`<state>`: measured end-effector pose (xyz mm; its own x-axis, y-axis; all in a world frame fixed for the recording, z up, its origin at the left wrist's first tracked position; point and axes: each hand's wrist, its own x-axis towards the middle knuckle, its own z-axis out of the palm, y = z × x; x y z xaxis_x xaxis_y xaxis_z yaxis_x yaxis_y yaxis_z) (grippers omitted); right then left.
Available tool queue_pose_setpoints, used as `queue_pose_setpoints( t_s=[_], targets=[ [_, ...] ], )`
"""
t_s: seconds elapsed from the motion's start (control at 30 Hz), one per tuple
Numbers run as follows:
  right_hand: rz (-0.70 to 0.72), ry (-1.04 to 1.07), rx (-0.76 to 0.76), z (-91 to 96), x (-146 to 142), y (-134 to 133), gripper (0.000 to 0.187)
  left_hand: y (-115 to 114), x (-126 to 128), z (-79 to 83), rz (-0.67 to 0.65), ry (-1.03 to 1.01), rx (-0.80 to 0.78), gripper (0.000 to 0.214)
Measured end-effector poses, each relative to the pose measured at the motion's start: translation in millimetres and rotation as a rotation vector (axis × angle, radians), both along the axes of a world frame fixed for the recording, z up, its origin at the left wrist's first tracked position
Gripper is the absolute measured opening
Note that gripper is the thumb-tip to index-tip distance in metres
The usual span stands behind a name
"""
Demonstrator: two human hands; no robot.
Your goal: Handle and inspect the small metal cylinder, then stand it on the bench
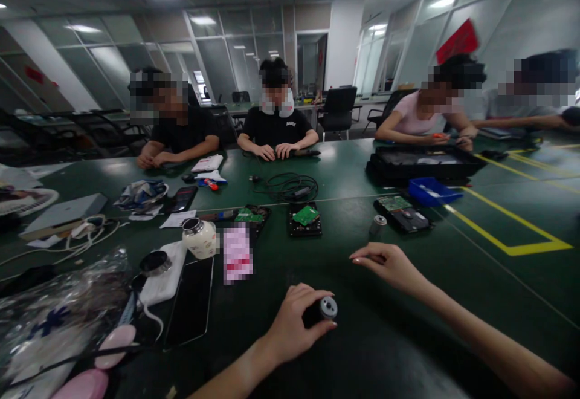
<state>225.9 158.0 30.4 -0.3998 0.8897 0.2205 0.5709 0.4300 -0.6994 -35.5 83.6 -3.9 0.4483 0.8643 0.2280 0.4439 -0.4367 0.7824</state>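
Note:
My left hand (pixel 296 320) grips a small round metal motor (pixel 328 308) between thumb and fingers, low in the middle of the view. The motor's silver end face points up toward me, with a dark centre and small holes. To its upper right, my right hand (pixel 385 263) hovers with fingers stretched to the left, and nothing shows between them. A second metal cylinder (pixel 377 225), like a small motor, stands just beyond my right hand, apart from it. Farther back lie hard drives with green circuit boards: one in the middle (pixel 305 217), another at the right (pixel 404 213).
On the left are a black phone (pixel 190 302), a cream flask (pixel 199 239), a pink packet (pixel 238 254), plastic wrap (pixel 67 302) and cables. Across the table lie a coiled black cable (pixel 294 188), a blue tray (pixel 435 192) and a black case (pixel 421 166). Several people sit opposite.

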Motion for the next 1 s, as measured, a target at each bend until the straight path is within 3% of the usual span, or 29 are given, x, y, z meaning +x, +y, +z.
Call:
queue_pose_setpoints(
  t_s=[0.17,0.27,0.43,0.6,0.73,1.0],
  targets=[
    [-0.054,-0.233,0.049,-44.0,28.3,9.9,0.026,1.8,-0.2,-0.7,-0.002,0.015,-0.018,0.044],
    [-0.089,-0.279,0.113,-55.7,27.8,7.0,0.026,3.0,0.2,-0.7,0.000,0.009,-0.025,0.044],
    [-0.060,-0.139,0.135,-29.0,1.7,-11.5,0.033,2.6,1.2,-0.8,0.006,0.019,-0.029,0.044],
    [0.148,-0.088,0.131,1.8,-42.6,-38.3,0.023,3.4,2.5,-4.7,0.010,0.039,-0.002,0.039],
    [0.171,-0.103,0.071,-0.1,-58.2,-44.1,0.023,6.0,3.0,-6.2,0.014,0.047,0.018,0.038],
    [0.163,-0.027,0.056,-16.0,-53.7,-47.6,0.024,4.4,2.6,-5.6,0.009,0.016,0.011,0.039]
  ],
)
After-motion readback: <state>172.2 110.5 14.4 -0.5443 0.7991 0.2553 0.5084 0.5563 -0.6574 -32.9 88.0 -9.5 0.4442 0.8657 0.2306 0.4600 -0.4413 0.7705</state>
